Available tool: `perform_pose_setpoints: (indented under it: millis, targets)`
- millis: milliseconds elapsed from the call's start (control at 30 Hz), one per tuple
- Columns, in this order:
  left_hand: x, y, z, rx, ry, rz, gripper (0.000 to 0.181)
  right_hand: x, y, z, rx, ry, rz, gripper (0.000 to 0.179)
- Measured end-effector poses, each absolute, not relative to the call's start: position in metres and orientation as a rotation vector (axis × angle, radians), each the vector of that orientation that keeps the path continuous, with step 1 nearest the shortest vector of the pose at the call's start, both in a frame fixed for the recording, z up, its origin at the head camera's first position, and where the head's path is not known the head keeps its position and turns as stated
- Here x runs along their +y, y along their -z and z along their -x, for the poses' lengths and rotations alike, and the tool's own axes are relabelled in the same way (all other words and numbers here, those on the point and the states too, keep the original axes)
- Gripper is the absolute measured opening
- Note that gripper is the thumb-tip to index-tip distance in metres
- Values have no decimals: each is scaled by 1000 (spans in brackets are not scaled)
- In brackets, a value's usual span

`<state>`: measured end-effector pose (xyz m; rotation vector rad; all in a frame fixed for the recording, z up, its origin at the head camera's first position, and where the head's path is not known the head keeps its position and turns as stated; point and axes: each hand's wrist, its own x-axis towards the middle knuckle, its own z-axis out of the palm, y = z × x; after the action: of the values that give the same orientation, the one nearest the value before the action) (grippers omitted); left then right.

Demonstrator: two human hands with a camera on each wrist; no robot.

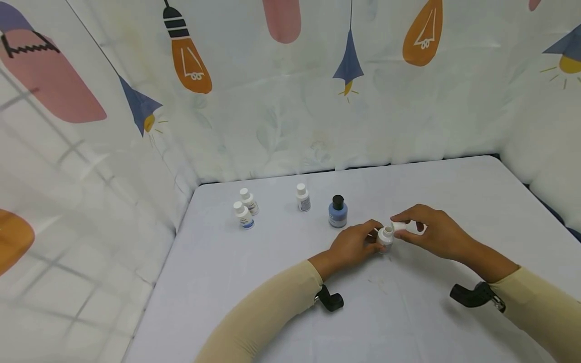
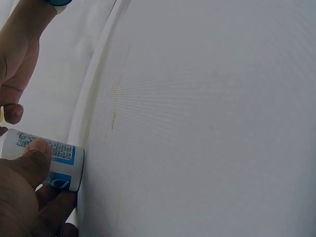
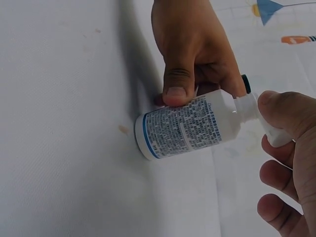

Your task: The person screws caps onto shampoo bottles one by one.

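A small white bottle (image 1: 385, 241) with a printed label and a blue band stands on the table, its mouth uncovered in the head view. My left hand (image 1: 354, 245) grips its body, thumb on the label side in the left wrist view. Between thumb and fingers, my right hand (image 1: 433, 233) pinches a white cap (image 1: 399, 226) close beside the bottle's neck. The right wrist view shows the bottle (image 3: 182, 126) from its label side, with the cap (image 3: 276, 134) partly hidden by the right thumb.
Left of the hands stands a blue bottle (image 1: 338, 214) with a black cap. Farther left are a white capped bottle (image 1: 303, 198) and two more white bottles close together, one in front (image 1: 244, 217) and one behind (image 1: 249, 202). A patterned curtain (image 1: 281, 116) hangs behind the table.
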<state>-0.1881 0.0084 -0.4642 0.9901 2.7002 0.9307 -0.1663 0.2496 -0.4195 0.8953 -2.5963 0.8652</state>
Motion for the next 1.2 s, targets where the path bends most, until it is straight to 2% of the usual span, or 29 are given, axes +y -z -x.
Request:
perform_pose_setpoints:
  millis: [367, 767, 1200]
  targets:
    - [9, 466, 189, 2708, -908, -979, 47, 244, 425, 168, -2545, -942, -908, 43]
    - [9, 465, 189, 2718, -898, -994, 49, 236, 427, 166, -2664, -991, -793, 42]
    - [8, 465, 189, 2720, -898, -1001, 50, 237, 432, 170, -2597, -997, -944, 42]
